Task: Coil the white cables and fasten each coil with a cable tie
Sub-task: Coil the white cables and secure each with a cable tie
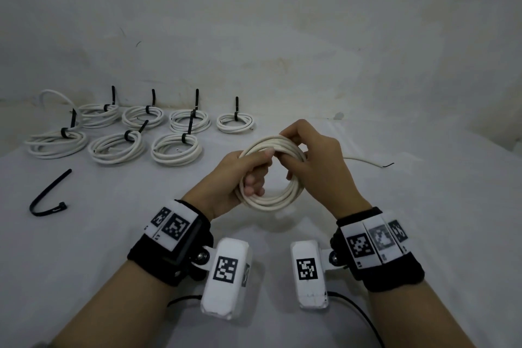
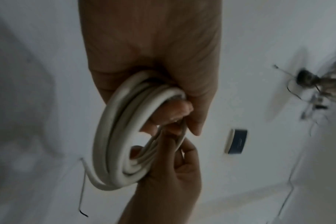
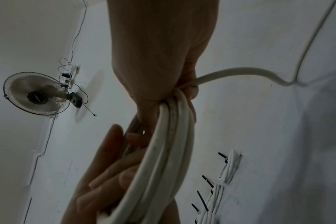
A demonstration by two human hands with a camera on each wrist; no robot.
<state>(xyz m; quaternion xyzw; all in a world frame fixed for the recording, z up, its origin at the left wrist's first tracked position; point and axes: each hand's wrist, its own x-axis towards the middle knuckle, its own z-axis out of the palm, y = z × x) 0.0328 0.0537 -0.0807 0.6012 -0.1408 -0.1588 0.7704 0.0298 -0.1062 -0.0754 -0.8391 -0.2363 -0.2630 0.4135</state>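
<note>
Both hands hold one white cable coil (image 1: 272, 174) above the white table (image 1: 395, 220). My left hand (image 1: 244, 171) grips its left side, thumb on top and fingers curled through the ring. My right hand (image 1: 308, 154) grips the coil's far right part, fingers wrapped over the turns. The cable's free end (image 1: 370, 161) trails right along the table, with a dark wire tip. The left wrist view shows the coil (image 2: 115, 136) on edge between both hands. In the right wrist view the turns (image 3: 169, 151) run down from my fist and the tail (image 3: 240, 72) leaves to the right.
Several tied coils (image 1: 118, 133) with black cable ties stand in two rows at the back left. A loose black cable tie (image 1: 49, 195) lies at the left. A wall fan (image 3: 36, 94) and a wall (image 1: 254, 22) behind the table show.
</note>
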